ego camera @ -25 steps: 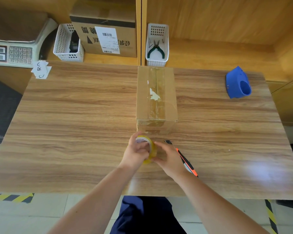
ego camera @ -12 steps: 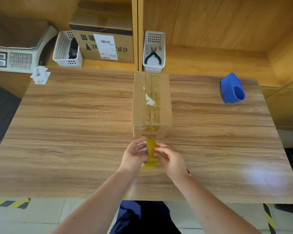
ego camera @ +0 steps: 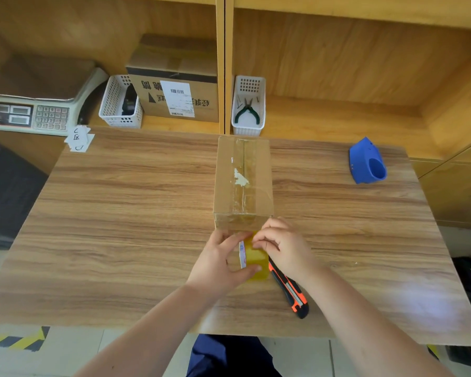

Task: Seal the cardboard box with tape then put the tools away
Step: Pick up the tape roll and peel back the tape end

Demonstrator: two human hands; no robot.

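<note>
A small cardboard box [ego camera: 242, 178] stands on the wooden table [ego camera: 120, 227], with old clear tape along its top seam. Just in front of its near face I hold a roll of yellowish tape [ego camera: 254, 261]. My left hand [ego camera: 219, 263] grips the roll from the left side. My right hand [ego camera: 282, 244] pinches the tape at the top of the roll, right by the box's lower front edge. An orange and black utility knife [ego camera: 290, 291] lies on the table under my right wrist.
A blue tape dispenser [ego camera: 366, 163] sits at the table's far right. On the shelf behind are a white basket with pliers [ego camera: 248, 110], another white basket [ego camera: 120, 104], a labelled carton [ego camera: 174, 88] and a weighing scale [ego camera: 27, 112]. Paper notes [ego camera: 79, 138] lie at the table's far left corner.
Both hands carried the tape roll forward to the box's near face. My right hand shifted from the roll's side to its top, uncovering the knife.
</note>
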